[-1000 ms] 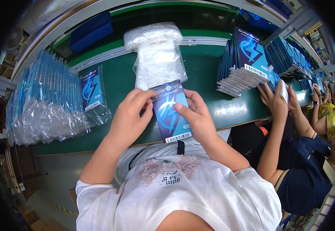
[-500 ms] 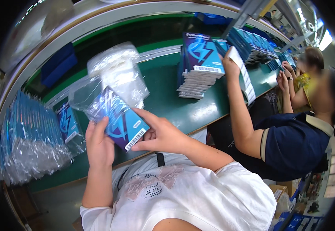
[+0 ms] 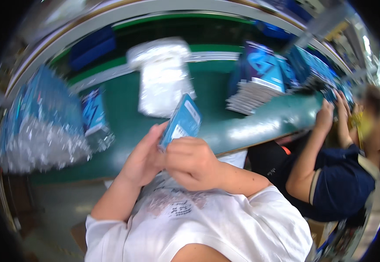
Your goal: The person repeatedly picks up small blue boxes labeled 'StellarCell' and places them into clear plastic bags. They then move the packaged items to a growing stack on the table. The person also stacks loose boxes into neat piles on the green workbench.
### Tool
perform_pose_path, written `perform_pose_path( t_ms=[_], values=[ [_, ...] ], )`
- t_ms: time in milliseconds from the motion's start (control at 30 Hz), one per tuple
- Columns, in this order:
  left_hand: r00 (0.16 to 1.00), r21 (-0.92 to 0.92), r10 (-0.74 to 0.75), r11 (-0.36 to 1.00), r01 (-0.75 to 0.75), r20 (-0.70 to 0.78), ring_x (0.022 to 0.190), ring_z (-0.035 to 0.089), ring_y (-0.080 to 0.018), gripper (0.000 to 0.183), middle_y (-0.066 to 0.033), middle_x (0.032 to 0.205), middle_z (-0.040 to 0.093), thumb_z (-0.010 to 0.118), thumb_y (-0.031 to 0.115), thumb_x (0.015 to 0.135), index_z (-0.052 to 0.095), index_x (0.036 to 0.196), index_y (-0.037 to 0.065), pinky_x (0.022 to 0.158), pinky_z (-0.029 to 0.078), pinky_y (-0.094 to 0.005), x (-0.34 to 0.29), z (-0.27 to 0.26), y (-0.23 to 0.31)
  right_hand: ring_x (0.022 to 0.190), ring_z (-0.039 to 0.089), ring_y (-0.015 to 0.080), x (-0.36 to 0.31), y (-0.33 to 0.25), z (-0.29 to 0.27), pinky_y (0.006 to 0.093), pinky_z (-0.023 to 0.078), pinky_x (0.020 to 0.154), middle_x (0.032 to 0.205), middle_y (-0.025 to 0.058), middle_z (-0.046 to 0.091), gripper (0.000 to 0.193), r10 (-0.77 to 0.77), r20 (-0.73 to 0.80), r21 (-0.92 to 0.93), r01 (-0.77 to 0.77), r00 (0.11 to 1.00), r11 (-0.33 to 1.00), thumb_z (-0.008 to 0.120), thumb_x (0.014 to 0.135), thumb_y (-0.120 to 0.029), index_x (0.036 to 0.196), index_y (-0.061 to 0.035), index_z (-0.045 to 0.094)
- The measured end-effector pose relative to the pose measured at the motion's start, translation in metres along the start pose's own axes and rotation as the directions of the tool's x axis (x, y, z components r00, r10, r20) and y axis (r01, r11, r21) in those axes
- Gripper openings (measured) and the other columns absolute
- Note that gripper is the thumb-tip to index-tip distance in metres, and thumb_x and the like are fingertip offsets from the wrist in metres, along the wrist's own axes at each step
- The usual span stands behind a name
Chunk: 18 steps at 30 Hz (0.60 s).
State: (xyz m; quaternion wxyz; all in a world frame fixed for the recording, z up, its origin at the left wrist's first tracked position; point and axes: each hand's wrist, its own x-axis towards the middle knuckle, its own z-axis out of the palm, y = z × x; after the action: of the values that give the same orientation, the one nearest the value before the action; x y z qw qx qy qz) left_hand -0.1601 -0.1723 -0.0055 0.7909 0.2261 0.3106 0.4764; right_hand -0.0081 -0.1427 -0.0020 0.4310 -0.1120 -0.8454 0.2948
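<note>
A flat blue box (image 3: 187,114) with white label patches on the side facing me is held up, tilted, in front of my chest. My left hand (image 3: 145,153) grips its left edge and lower end. My right hand (image 3: 193,162) is closed, with curled fingers against the lower right end, hiding that part. Whether clear film covers the box cannot be made out through the blur. Just beyond it lies a stack of clear plastic bags (image 3: 161,89) on the green table (image 3: 124,135).
Left on the table, a row of bagged blue boxes (image 3: 46,118) stands beside a single bagged box (image 3: 94,111). Stacked boxes (image 3: 260,70) are at the right, with more boxes (image 3: 310,65) beyond. A blue bin (image 3: 93,47) sits behind. A co-worker in navy (image 3: 338,179) works at right.
The box has turned, showing its label side, and moved nearer my body. My right fingers have curled in. My view has shifted left. The co-worker's hands moved away from the nearer box stack.
</note>
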Motion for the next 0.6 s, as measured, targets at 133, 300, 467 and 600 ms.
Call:
perform_pose_path(
  t_ms=[133, 300, 467, 600],
  values=[
    [0.984, 0.085, 0.164, 0.984, -0.157, -0.076, 0.11, 0.055, -0.0237, 0.049, -0.0172, 0.118, 0.054, 0.051, 0.019, 0.09, 0.035, 0.132, -0.002, 0.092, 0.045, -0.0377, -0.002, -0.012, 0.012, 0.076, 0.055, 0.0255, 0.004, -0.016, 0.016, 0.0342, 0.047, 0.065, 0.091, 0.0135, 0.052, 0.041, -0.006, 0.164, 0.23, -0.032, 0.986, 0.973, 0.056, 0.063, 0.001, 0.104, -0.0059, 0.062],
    [0.501, 0.806, 0.859, 0.369, -0.463, -0.106, 0.113, 0.051, -0.0234, 0.047, -0.0175, 0.124, 0.049, 0.048, -0.003, 0.081, 0.042, 0.128, -0.005, 0.098, 0.038, -0.0341, -0.013, -0.048, 0.042, 0.082, 0.057, 0.027, 0.0, -0.001, 0.005, 0.032, 0.049, 0.068, 0.099, 0.0163, 0.055, 0.041, 0.103, 0.088, 0.233, -0.121, 0.991, 0.965, 0.06, 0.072, -0.001, 0.113, 0.003, 0.057],
    [0.556, 0.755, 0.831, -0.378, 0.536, 0.022, 0.133, 0.025, -0.0393, 0.051, -0.029, 0.14, 0.028, 0.049, 0.02, 0.09, 0.036, 0.131, -0.008, 0.109, 0.021, -0.0445, -0.006, -0.121, 0.031, 0.078, 0.058, 0.0215, -0.003, 0.002, -0.006, 0.0281, 0.049, 0.067, 0.099, 0.0153, 0.057, 0.034, 0.264, 0.149, 0.197, -0.291, 0.953, 0.936, 0.062, 0.075, 0.001, 0.108, 0.0036, 0.058],
    [0.581, 0.759, 0.814, -0.388, 0.524, 0.014, 0.136, 0.014, -0.0409, 0.061, -0.0298, 0.144, 0.019, 0.048, 0.029, 0.092, 0.03, 0.133, -0.012, 0.111, 0.013, -0.0479, -0.001, -0.12, 0.031, 0.075, 0.058, 0.0191, 0.001, -0.014, -0.048, 0.0283, 0.048, 0.065, 0.095, 0.0149, 0.06, 0.028, 0.254, 0.06, 0.126, -0.26, 0.965, 0.957, 0.063, 0.075, 0.001, 0.102, 0.0044, 0.061]
  ],
)
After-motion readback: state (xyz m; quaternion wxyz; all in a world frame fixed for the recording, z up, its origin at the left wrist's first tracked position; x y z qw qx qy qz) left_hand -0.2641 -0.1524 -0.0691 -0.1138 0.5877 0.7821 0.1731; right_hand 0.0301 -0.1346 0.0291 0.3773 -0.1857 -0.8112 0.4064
